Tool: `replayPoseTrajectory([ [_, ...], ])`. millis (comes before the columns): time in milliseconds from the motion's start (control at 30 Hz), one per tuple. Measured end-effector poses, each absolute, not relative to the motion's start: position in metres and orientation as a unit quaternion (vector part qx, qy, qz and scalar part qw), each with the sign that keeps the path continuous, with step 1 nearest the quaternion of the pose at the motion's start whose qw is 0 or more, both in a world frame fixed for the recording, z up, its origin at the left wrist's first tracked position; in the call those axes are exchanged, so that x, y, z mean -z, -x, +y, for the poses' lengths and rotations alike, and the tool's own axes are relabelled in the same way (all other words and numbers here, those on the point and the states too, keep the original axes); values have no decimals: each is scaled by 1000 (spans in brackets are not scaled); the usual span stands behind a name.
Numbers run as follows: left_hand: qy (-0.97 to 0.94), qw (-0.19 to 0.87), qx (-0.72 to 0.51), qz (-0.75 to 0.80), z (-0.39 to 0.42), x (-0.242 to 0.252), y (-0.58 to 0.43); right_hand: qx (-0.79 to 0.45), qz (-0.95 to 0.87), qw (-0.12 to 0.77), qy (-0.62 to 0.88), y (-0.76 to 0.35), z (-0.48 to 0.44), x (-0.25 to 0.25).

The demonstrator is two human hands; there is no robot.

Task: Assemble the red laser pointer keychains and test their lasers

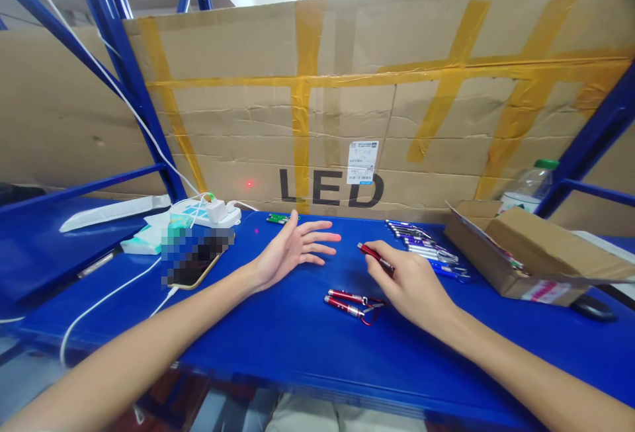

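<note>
My right hand (419,286) is closed around a red laser pointer (376,258), its tip facing left above the blue table. Palm turned inward and fingers spread, my left hand (285,253) is held up opposite it, holding nothing; one of its fingertips glows red. A red dot (249,184) shows on the cardboard behind. Below my right hand lie more red laser pointers (347,304) with metal clips. Green ones (278,219) lie behind my left hand. To the right of my right hand is a row of several purple, silver and blue ones (429,250).
An open cardboard box (496,257) stands at the right, with a bottle (528,187) behind it and a black object (592,307) beside it. At left are a phone (201,263) on a cable, a power strip (215,214) and a tissue pack (143,240). Taped cardboard (238,134) walls the back.
</note>
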State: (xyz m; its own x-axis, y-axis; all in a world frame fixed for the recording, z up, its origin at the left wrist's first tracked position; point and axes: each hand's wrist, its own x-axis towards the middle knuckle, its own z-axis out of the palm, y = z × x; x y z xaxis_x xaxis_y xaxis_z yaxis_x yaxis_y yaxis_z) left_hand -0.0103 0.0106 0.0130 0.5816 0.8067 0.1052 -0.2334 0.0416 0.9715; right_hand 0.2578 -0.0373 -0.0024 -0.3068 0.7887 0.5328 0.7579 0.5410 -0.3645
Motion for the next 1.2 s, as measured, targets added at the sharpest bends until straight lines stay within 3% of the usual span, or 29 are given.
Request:
replayPoseTrajectory([
  [500, -565, 686, -389, 244, 11, -13, 10, -82, -878, 292, 371, -252, -51, -3],
  [933, -573, 671, -405, 241, 13, -12, 10, -43, -842, 250, 476, -256, -40, 3],
  [1200, -569, 674, -399, 250, 12, -13, 11, -75, -878, 242, 406, -252, -48, -3],
])
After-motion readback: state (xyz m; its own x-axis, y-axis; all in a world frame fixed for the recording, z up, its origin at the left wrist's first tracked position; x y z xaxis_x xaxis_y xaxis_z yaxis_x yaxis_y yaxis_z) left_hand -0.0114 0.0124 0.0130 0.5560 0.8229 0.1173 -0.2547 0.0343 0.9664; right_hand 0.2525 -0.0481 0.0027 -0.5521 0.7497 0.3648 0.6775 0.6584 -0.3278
